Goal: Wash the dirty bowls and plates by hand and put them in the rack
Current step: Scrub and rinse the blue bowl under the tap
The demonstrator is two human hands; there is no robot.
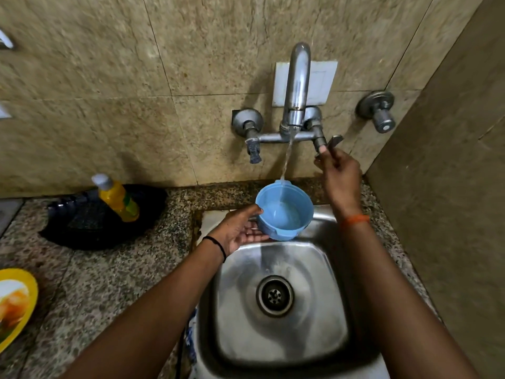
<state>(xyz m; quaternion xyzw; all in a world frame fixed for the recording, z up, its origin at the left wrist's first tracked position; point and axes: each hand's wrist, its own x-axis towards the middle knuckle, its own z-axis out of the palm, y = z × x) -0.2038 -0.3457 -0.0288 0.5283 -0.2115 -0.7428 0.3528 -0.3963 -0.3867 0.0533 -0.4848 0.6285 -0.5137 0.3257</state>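
A light blue plastic bowl (284,212) is held above the back of the steel sink (336,310), under the tap. My left hand (240,228) holds it, thumb over the rim and fingers under its base. A thin stream of water falls from the tap spout (297,86) into the bowl, which holds some water. My right hand (338,170) is raised to the right tap lever (332,142) and pinches it. A yellow plate (19,274) with food remains lies at the left edge of the counter.
A black rack or tray (82,228) stands on the granite counter at the left, with a yellow dish soap bottle (117,198) in it. The left tap handle (254,151) and a separate wall valve (379,110) jut out. A wall closes in on the right.
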